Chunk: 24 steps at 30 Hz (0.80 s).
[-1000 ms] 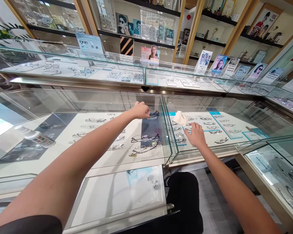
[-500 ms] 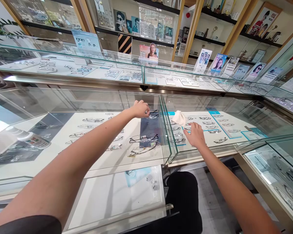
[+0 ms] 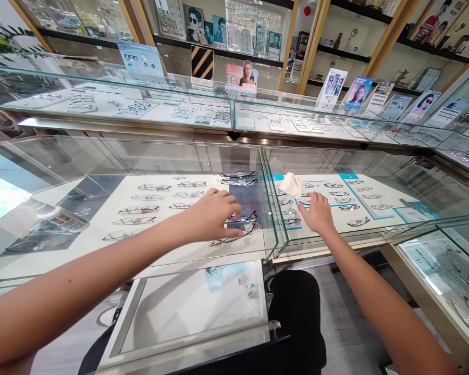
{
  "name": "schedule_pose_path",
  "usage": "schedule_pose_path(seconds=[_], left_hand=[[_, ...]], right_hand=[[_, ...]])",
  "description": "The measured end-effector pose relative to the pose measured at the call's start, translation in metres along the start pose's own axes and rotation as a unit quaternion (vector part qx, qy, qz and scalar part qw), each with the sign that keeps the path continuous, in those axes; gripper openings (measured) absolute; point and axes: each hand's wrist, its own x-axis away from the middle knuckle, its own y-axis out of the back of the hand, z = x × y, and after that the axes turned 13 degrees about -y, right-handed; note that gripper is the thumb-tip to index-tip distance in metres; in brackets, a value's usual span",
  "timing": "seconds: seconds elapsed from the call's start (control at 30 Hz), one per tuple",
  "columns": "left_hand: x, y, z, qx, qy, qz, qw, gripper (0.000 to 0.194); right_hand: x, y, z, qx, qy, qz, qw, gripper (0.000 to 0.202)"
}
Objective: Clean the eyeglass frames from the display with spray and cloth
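Note:
My left hand hovers at the glass display case, thumb and fingers apart, with nothing visible in it. Just beyond and below its fingers lie front eyeglasses, partly hidden by the hand. Farther back, two dark-framed pairs of eyeglasses sit one behind the other near a dark blue panel. My right hand is on or just over the right-hand case, its fingers spread and holding nothing. A crumpled pale cloth lies beyond its fingertips on the glass.
Glass edges of two adjoining cases meet between my hands. Several rows of eyeglasses fill the left case. A drawer with a blue card stands pulled out near my legs. A bottle is at left. Farther cases stand behind.
My left hand has come back toward me from the rear eyeglasses to above the front ones, and its fingers have spread. My right hand stays near the cloth. The view has shifted slightly.

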Motion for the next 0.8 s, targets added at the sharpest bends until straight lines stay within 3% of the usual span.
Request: schedule_pose_path(seconds=[0.13, 0.33, 0.53, 0.8], left_hand=[[0.006, -0.019, -0.018, -0.02, 0.023, 0.023, 0.999, 0.035], [-0.001, -0.024, -0.009, -0.018, 0.053, 0.044, 0.997, 0.024], [-0.011, -0.026, 0.009, -0.016, 0.059, 0.032, 0.998, 0.027], [-0.04, -0.035, 0.05, -0.034, 0.095, -0.016, 0.995, 0.035]], right_hand=[[0.0, 0.001, 0.0, 0.001, -0.001, 0.004, 1.0, 0.052], [0.0, 0.001, 0.001, 0.005, -0.009, 0.006, 1.0, 0.052], [0.0, 0.001, 0.001, 0.009, -0.008, 0.003, 1.0, 0.051], [-0.001, 0.0, -0.001, 0.006, -0.002, -0.003, 1.0, 0.05]])
